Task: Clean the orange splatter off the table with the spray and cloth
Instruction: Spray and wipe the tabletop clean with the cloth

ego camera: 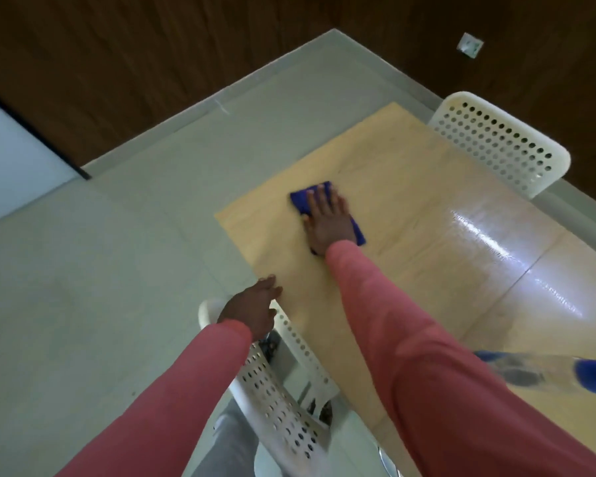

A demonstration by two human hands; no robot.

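Head view, looking down. Right hand [327,223] mid-frame, fingers straight and spread, pressed flat on blue cloth [301,204]; cloth lying on light wood table [410,208] near its upper-left end, partly hidden under the palm. Left hand [255,308] lower centre, fingers relaxed and holding nothing, just at the table's left edge, above white perforated chair [276,383]. Spray bottle [544,370] at right edge, blurred, clear body with blue parts, lying on the table, partly cut off by pink sleeve [427,356]. Orange splatter not discernible. Glare patch on tabletop, right side. Second white perforated chair [496,142] upper right, beyond table. Grey floor [117,235] left; dark wood wall [152,46] along top, small white outlet [470,45] upper right.
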